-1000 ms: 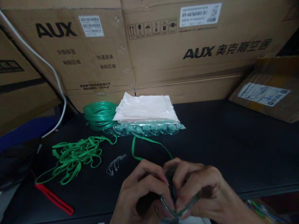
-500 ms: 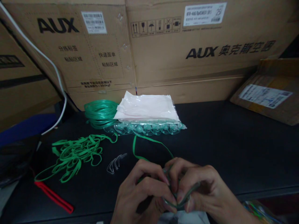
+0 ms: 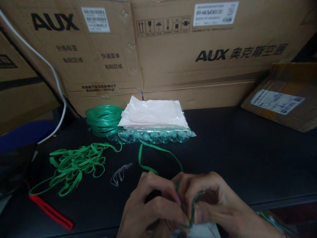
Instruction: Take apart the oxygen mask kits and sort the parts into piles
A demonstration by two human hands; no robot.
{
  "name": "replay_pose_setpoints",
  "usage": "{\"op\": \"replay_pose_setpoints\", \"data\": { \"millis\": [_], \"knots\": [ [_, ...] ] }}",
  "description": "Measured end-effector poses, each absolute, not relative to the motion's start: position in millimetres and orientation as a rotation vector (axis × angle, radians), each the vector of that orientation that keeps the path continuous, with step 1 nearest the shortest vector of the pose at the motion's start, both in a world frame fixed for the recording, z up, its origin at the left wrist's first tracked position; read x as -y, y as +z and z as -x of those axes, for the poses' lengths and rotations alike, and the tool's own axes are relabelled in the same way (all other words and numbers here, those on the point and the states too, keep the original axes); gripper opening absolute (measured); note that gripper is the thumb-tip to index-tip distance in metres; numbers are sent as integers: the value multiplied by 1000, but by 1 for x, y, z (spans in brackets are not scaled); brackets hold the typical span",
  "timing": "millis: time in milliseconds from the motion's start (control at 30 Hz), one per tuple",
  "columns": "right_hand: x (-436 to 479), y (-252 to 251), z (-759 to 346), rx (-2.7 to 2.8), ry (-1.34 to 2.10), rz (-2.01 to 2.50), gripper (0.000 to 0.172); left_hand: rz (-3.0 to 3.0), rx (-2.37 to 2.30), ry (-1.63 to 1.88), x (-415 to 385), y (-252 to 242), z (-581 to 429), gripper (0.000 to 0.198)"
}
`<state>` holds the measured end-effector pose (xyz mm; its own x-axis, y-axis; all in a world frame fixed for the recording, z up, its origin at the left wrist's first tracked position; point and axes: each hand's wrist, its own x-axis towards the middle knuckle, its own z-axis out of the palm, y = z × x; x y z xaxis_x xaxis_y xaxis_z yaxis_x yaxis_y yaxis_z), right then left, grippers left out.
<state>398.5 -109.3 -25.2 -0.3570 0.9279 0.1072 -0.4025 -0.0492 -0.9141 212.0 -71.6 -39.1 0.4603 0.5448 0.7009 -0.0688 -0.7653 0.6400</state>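
Note:
Close together at the front edge of the black table, my left hand (image 3: 156, 206) and my right hand (image 3: 210, 198) pinch a green elastic strap (image 3: 193, 206). One end of it curls over the right thumb. A loop of green strap (image 3: 140, 157) runs out beyond the fingers onto the tabletop. Under the fingers, a clear piece (image 3: 182, 233) is partly visible; its kind is hidden. To the left lies a tangled pile of green straps (image 3: 79, 162). Several thin bent metal strips (image 3: 120, 175) rest between the pile and my left hand.
Behind my hands stand a row of clear green masks (image 3: 155, 135), white plastic packets (image 3: 153, 114) and coiled green tubing (image 3: 105, 119). A red folded strip (image 3: 51, 213) lies front left. Large cardboard boxes (image 3: 168, 72) wall off the back; a smaller carton (image 3: 279, 99) sits right.
The strap's end has swung from pointing right to bending upright against my right thumb. Both hands stay pinched together. The view has shifted slightly.

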Motion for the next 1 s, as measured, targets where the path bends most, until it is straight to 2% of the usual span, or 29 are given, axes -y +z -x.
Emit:
{"op": "replay_pose_setpoints", "data": {
  "millis": [200,500,700,833,1000],
  "knots": [
    [109,-22,-407,1191,1591,786,2,-2061,-571,1310,79,-37,-214,8],
    [114,-22,-413,1319,1538,781,11,-2037,-433,1275,72,-39,-212,23],
    [114,-20,-412,1431,1408,759,24,-2037,-440,1205,71,-35,-213,13],
    [112,-16,-411,1420,1378,861,24,-2040,-527,1178,73,-34,-212,10],
    [111,-14,-407,1403,1292,928,25,-2141,-557,1268,76,-36,-213,27]
  ]
}}
